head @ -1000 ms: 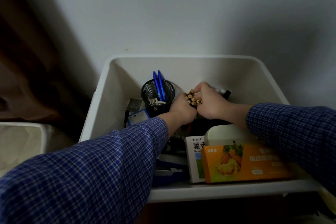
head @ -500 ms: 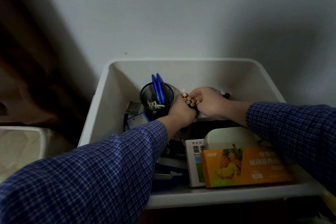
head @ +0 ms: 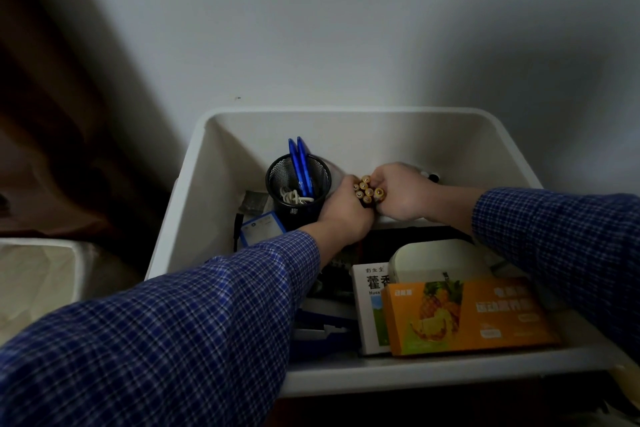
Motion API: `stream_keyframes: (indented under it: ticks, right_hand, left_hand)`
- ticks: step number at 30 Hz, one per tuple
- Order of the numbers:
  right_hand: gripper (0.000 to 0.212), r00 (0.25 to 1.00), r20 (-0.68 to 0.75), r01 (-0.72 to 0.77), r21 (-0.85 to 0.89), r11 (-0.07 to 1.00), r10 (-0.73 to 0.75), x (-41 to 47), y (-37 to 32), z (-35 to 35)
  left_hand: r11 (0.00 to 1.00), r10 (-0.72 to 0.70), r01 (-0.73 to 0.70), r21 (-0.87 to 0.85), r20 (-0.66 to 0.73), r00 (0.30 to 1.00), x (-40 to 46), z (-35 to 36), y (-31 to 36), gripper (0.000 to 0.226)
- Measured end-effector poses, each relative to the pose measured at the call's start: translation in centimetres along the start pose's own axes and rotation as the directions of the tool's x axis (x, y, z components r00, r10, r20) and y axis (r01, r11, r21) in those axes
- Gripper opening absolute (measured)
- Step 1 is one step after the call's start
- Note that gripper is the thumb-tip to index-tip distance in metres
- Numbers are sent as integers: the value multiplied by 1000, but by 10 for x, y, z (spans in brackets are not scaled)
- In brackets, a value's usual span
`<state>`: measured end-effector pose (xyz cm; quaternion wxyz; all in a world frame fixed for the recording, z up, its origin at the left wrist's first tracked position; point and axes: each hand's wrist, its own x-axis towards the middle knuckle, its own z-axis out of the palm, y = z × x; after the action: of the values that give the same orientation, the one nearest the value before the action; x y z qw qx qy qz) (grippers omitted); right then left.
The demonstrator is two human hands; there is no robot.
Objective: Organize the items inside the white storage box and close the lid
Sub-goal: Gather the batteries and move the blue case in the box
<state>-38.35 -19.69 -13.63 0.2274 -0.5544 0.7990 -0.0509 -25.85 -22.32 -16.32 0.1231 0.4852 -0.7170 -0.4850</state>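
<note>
While both hands are bunched around that cluster of small gold-tipped batteries (head: 367, 190), the grip looks kinda shared — the left hand (head: 346, 210) curls shut on them from one side and the right hand (head: 401, 192) pinches shut from the other, so if either lets go early I'd guess a few roll loose into the clutter below. They're held at the back middle of the white plastic storage box (head: 346, 113), just beside the black mesh pen cup (head: 298, 189) with its blue pens (head: 300, 163); a careless left elbow could tip that cup. Open floor is basically only along the far wall. The near half is jammed — an orange pineapple-print carton (head: 467, 317) and a white box with printed characters (head: 369, 308) lean at the front rim. No lid in sight.
</note>
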Motion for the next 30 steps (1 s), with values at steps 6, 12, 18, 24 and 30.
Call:
stream_keyframes:
  ticks: [6, 12, 18, 24, 30]
  right_hand:
    - [13, 997, -78, -17, -44, 999, 14, -6, -2, -3]
    - [11, 990, -143, -3, -60, 998, -6, -8, -7, -5]
    - [11, 981, -186, 40, -81, 996, -55, -10, -4, -6]
    - [27, 996, -90, 0, -76, 997, -7, -11, -3, -4]
    - [21, 999, 6, -37, -6, 999, 37, -7, 0, -2]
  left_hand:
    - [1000, 10, -10, 17, 18, 1000, 1, 0, 0, 44]
    - [1000, 0, 0, 22, 36, 999, 2, -1, 0, 43]
    - [1000, 0, 0, -1, 42, 999, 3, -1, 0, 44]
    - [1000, 10, -11, 16, 53, 999, 3, -1, -1, 42]
    - [1000, 11, -12, 18, 66, 998, 2, -3, 2, 36]
